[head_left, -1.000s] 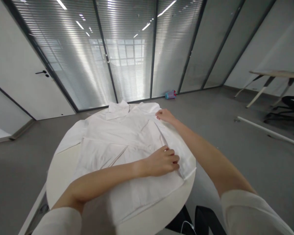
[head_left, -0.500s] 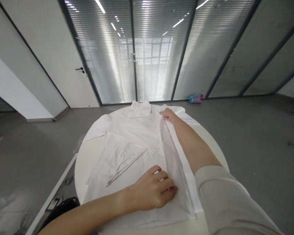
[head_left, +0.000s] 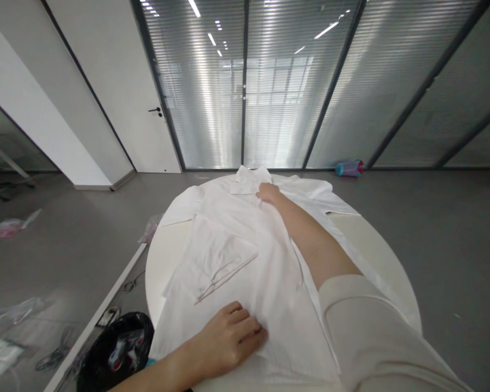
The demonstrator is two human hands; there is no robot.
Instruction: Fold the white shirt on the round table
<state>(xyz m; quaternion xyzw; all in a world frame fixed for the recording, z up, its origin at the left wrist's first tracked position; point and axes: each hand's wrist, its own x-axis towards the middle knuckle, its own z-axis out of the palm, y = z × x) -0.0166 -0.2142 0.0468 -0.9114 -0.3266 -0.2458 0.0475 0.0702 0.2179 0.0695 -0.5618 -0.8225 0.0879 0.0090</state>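
Observation:
A white shirt [head_left: 245, 228] lies over the table, its collar [head_left: 251, 179] at the far end. One sleeve [head_left: 224, 267] is folded across the body on the left, its cuff edge slanting over the middle. Close below the collar, my right hand [head_left: 268, 192] is closed on the shirt's fabric. Down at the near part, my left hand [head_left: 234, 337] has curled fingers gripping the cloth; its fingertips are partly hidden. The fabric between the hands is drawn over toward the middle. On the far right, the other sleeve [head_left: 322, 198] spreads outward.
The round white table [head_left: 169, 245] carries the shirt. A bin with a black bag [head_left: 106, 348] stands at the lower left, beside a white bar [head_left: 102, 310] and cables. Plastic wrapping [head_left: 8, 321] lies on the floor. A blue and pink basket [head_left: 349, 168] rests by the glass wall.
Both my hands have moved left across the shirt, bringing its right side over toward the middle. The view has turned slightly left, showing more of the bin.

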